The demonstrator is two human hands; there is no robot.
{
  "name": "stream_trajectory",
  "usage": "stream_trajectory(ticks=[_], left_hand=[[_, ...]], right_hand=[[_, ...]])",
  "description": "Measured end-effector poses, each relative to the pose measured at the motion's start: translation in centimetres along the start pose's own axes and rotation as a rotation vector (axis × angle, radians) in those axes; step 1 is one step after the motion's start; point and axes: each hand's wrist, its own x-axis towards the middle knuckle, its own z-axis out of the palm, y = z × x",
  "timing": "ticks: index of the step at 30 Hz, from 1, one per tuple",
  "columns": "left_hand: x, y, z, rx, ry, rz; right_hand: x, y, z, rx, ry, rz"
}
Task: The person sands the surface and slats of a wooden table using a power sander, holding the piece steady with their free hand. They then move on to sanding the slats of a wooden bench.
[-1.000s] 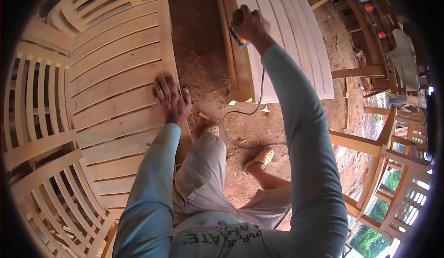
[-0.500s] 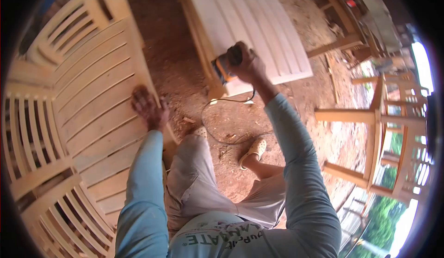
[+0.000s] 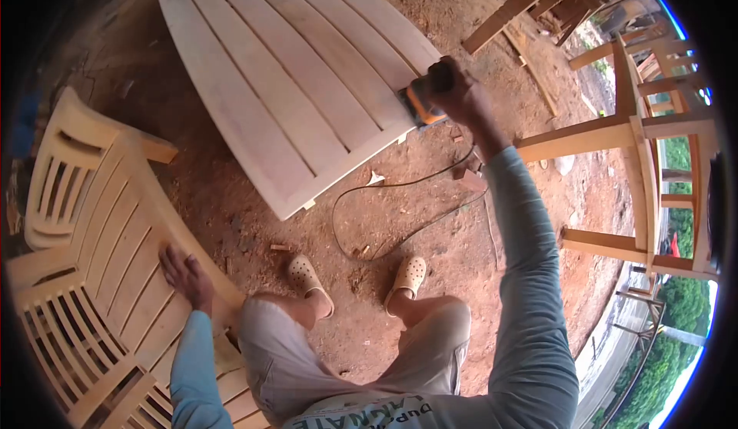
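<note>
My right hand (image 3: 463, 97) grips an orange and black electric sander (image 3: 423, 100), held against the near right edge of a pale slatted wooden tabletop (image 3: 292, 83) that stands on the dirt floor. A black cord (image 3: 384, 217) runs from the sander down across the ground between the tabletop and my feet. My left hand (image 3: 187, 276) rests flat, fingers spread, on the edge of another slatted wooden tabletop (image 3: 123, 244) at the lower left. I wear light blue sleeves, grey shorts and cream clogs.
A slatted wooden chair (image 3: 61, 175) lies at the left and another chair piece (image 3: 73, 352) sits at the bottom left. Bare wooden table frames (image 3: 638, 144) stand at the right. Wood scraps (image 3: 465, 179) litter the red dirt floor.
The view has swung toward the far tabletop. My right hand has carried the sander along its edge to the right corner. My left hand stays pressed on the near tabletop.
</note>
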Motion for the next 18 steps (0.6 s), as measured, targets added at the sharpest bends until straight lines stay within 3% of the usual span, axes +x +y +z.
stream_trajectory(ticks=[1,2,4,9,13,16,18], left_hand=[[0.2,0.4,0.2,-0.002,-0.011,0.013],[0.1,0.3,0.0,0.002,-0.028,0.023],[0.6,0.2,-0.6,0.018,-0.05,0.031],[0.6,0.9,-0.9,0.104,-0.093,0.038],[1.9,1.3,-1.5,0.178,-0.218,-0.007],[7.3,6.4,-4.1,0.021,-0.397,-0.313],[9.9,9.2,-1.8,-0.041,-0.164,-0.167]], right_hand=[[2.0,2.6,0.1,0.036,-0.039,-0.058],[2.7,2.4,-1.5,-0.006,-0.1,0.01],[5.2,5.2,-0.8,0.016,-0.008,-0.013],[11.3,7.9,3.0,-0.041,-0.028,-0.128],[10.8,2.4,4.0,0.009,-0.082,-0.125],[6.0,-2.3,1.7,0.091,-0.12,-0.089],[4.0,-1.5,0.2,0.109,-0.144,-0.118]])
